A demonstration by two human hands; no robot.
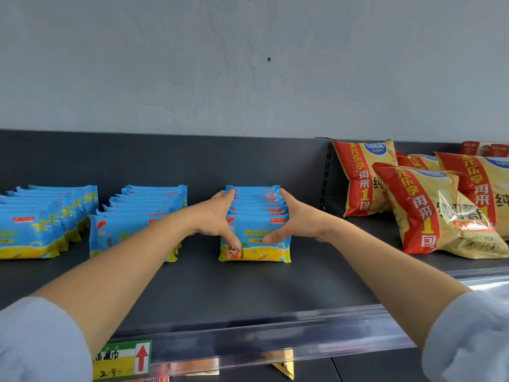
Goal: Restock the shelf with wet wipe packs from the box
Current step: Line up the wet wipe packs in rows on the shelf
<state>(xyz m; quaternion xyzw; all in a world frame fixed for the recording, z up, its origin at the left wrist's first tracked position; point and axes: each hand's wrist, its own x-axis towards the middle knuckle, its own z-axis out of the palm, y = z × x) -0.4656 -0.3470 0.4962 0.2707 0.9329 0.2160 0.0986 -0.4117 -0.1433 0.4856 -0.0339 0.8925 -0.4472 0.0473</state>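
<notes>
Wet wipe packs (256,230) row on shelf (248,293), left hand (217,219), right hand (294,219) pressing its sides

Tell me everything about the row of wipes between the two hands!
The row of wet wipe packs is shiny blue plastic with yellow bottoms and a cartoon on the front. The packs stand upright, one behind another, on the dark shelf. The left hand and right hand press its two sides.
</notes>
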